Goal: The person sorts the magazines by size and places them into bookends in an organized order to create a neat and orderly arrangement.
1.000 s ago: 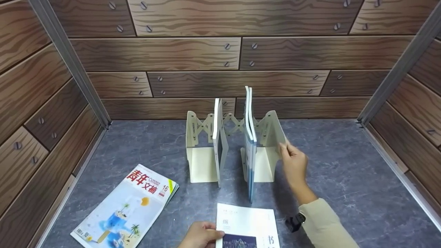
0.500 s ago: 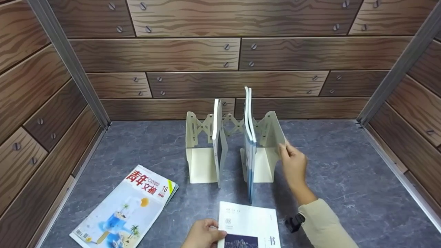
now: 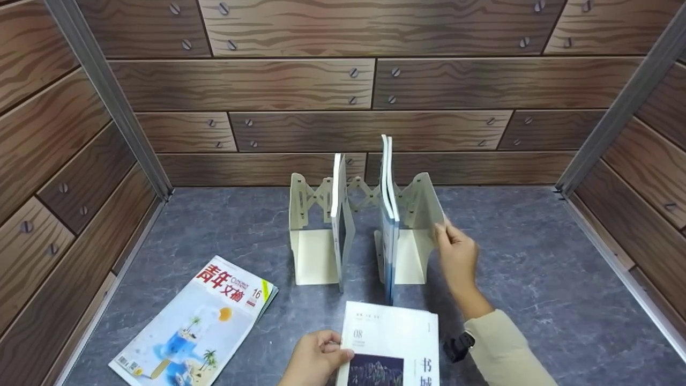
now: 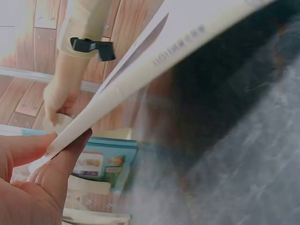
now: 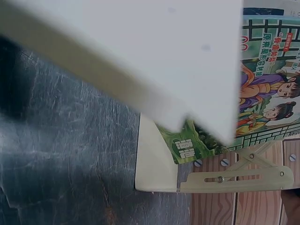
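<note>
My left hand (image 3: 319, 356) pinches the left edge of a white book (image 3: 396, 329) with a dark mountain picture, near the front. In the left wrist view, thumb and fingers press either side of that book (image 4: 140, 82). My right hand (image 3: 458, 254) grips the outer edge of the right end panel of a cream metal expandable book stand (image 3: 316, 257). A thin white-edged book (image 3: 336, 214) and two thin magazines (image 3: 390, 214) stand upright in it, with a gap between. The right wrist view shows a cartoon-covered magazine (image 5: 269, 89) behind a blurred pale panel.
A magazine with red title characters and a beach picture (image 3: 198, 321) lies flat at the left, slanted. The dark grey marbled tabletop (image 3: 541, 268) is enclosed by wood-patterned walls (image 3: 321, 80) with grey metal corner strips.
My left hand has carried the white book forward and slightly right, so its top edge overlaps the foot of the upright magazines in the head view. My right hand stays on the stand's panel.
</note>
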Demonstrator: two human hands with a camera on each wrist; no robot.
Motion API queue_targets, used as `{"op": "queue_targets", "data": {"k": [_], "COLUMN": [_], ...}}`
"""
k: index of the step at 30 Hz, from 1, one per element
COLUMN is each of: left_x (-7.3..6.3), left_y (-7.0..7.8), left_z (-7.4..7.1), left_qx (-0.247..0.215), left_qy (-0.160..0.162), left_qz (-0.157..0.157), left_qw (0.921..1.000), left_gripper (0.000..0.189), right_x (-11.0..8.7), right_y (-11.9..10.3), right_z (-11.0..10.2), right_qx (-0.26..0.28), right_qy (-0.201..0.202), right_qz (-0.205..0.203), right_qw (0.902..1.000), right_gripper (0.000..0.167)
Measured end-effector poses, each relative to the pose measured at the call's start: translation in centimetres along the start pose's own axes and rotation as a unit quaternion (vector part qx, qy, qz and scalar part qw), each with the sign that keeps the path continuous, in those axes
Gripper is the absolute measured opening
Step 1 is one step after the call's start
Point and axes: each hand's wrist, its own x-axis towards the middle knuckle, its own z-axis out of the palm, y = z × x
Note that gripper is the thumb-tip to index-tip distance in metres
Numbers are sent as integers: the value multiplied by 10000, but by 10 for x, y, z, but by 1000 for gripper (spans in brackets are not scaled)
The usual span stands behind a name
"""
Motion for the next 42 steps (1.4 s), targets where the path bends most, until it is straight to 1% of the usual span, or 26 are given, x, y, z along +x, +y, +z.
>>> {"op": "queue_targets", "data": {"k": [3,5,9,13,15,20,24,27,30,33,36,38,42], "left_x": [0,0,-4,-9,-11,-16,-19,-21,-23,-26,-28,-29,-31], "left_y": [6,10,17,24,26,30,34,36,37,38,37,37,36], "left_z": [-3,-5,-10,-13,-14,-16,-19,-22,-25,-27,-30,-32,-35], "left_qx": [40,29,-55,-209,-273,-203,-193,-236,-189,-55,142,265,440], "left_qy": [64,106,167,212,268,434,507,493,537,668,868,1018,1301], "left_qz": [12,179,671,1001,1147,1541,1790,1943,2148,2454,2864,3179,3814], "left_qw": [10000,9998,9976,9945,9927,9869,9824,9794,9750,9671,9541,9423,9141], "left_gripper": [14,16,20,24,26,27,28,29,30,29,27,24,22], "right_x": [0,0,0,0,0,0,-1,-1,-1,-1,-1,0,1], "right_y": [1,1,2,2,2,2,3,3,2,2,1,1,1], "right_z": [0,0,0,0,-1,-1,-1,-1,-1,-1,-1,0,0], "right_qx": [-26,-55,-113,-148,-152,-154,-221,-287,-318,-281,-241,-215,-121], "right_qy": [32,60,128,137,130,140,150,138,120,117,108,96,34], "right_qz": [-24,-74,-203,-262,-268,-251,-199,-142,-84,-55,-69,-90,-37], "right_qw": [10000,9999,9996,9995,9994,9995,9994,9994,9994,9995,9996,9997,9999], "right_gripper": [22,21,20,21,22,23,23,22,22,23,24,24,24]}}
